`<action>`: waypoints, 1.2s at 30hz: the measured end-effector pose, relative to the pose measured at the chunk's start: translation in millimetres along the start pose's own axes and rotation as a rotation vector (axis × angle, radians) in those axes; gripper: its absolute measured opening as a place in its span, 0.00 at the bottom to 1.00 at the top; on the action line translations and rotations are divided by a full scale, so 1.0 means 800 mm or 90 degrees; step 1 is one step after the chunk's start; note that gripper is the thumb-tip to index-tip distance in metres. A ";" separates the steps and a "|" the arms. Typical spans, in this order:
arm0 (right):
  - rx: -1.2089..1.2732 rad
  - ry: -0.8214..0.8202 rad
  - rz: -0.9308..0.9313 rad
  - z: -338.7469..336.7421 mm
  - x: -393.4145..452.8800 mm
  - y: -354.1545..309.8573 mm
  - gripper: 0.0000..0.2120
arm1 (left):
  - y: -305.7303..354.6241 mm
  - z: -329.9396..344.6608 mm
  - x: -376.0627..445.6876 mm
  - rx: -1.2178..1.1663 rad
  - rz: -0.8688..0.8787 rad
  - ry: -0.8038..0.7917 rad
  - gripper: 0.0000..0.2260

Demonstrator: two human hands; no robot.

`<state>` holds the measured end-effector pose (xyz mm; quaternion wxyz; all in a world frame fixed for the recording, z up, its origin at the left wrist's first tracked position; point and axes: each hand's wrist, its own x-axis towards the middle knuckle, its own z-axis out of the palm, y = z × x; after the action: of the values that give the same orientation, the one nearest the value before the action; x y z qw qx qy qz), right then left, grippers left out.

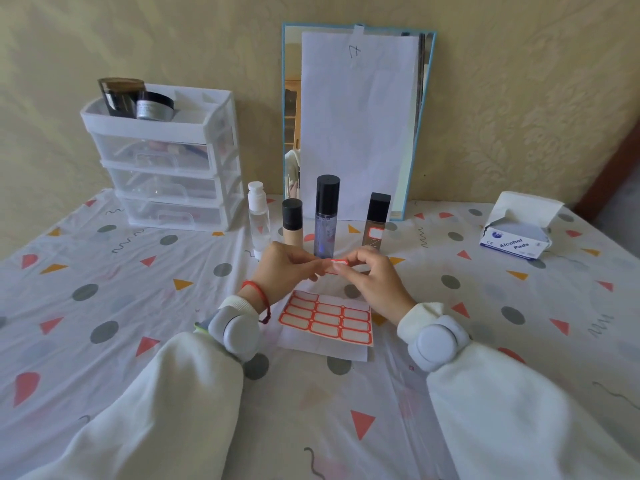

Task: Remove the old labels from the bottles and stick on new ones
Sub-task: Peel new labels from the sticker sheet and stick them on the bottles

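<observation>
Head view | four bottles (327, 216) | one label sheet (326, 319) | left grip (284, 268), right grip (372, 275) pinch one label (336, 265)

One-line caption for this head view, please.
Both hands, left and right, pinch a red-bordered label above the label sheet, before four bottles.

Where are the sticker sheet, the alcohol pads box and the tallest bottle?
sticker sheet (327, 318), head view, middle of the sheet
alcohol pads box (512, 244), head view, printed front
tallest bottle (326, 230), head view, clear body
</observation>
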<state>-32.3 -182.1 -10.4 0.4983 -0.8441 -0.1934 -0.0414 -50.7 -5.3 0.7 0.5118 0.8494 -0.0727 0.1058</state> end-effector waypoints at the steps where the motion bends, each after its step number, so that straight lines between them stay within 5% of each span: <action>1: -0.002 -0.001 0.003 -0.003 0.000 -0.001 0.09 | 0.004 0.000 0.003 0.024 0.006 -0.001 0.08; 7: 0.079 0.053 0.034 -0.020 0.005 -0.002 0.10 | 0.009 0.008 0.020 0.105 0.038 -0.001 0.10; 18: 0.052 0.044 0.005 0.007 0.060 -0.002 0.41 | -0.019 0.016 0.020 -0.057 -0.035 -0.025 0.05; 33: 0.090 0.066 -0.014 0.013 0.076 -0.004 0.35 | -0.029 0.019 0.019 -0.041 -0.093 -0.007 0.09; 36: 0.112 0.074 -0.040 -0.003 0.063 -0.014 0.34 | -0.027 0.020 0.018 -0.132 -0.143 0.007 0.15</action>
<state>10.4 -164.9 13.1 0.5796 -0.7866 -0.1934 -0.0890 -30.1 -9.8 -21.7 0.6056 0.7944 0.0151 0.0448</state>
